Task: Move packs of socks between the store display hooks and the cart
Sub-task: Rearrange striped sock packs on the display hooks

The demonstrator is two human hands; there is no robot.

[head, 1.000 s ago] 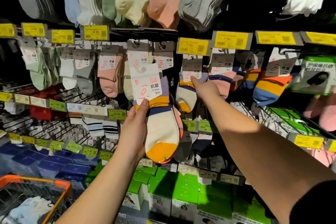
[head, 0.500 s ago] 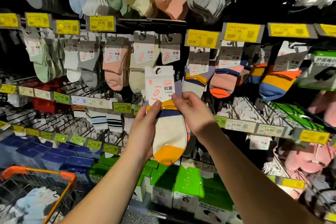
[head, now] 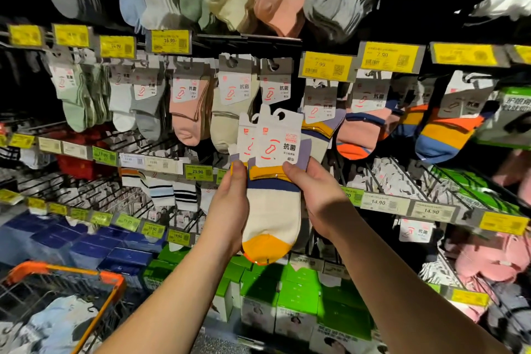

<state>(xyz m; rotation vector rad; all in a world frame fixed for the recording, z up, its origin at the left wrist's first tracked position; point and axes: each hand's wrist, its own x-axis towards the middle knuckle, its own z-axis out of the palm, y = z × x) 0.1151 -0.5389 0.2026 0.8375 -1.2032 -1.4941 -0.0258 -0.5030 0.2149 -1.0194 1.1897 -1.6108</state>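
Two packs of cream ankle socks w/ navy-and-yellow cuff bands, yellow toes and white card headers [head: 271, 195] sit between both hands, in front of the display and just below the row of hooked packs on grey-topped card headers [head: 234, 77]. The left hand [head: 230, 210] grips the left edge, thumb on the yellow band, the other fingers hidden behind the packs. The right hand [head: 319, 195] pinches the right edge just below the front header, thumb on the front and the rest curled behind.

Handling, as a guess: very light, soft knit, floppy below the card; nothing fragile. The card header is the only stiff part and carries the hanger cut-out, so best to hold at the cuff right under the card, approx. where the hands are now. That keeps the two packs stacked and the cut-outs steerable. The toe end will just dangle. The card could crease if squeezed hard.

Containers: the orange-rimmed wire shopping cart [head: 112, 290] is well below and to the left of the held packs; inside are pale blue and white soft items, prob. sock packs, too blurred to count. Green-and-white boxes [head: 293, 296] are stacked directly under the held packs, dark blue boxes [head: 86, 247] between those and the cart.
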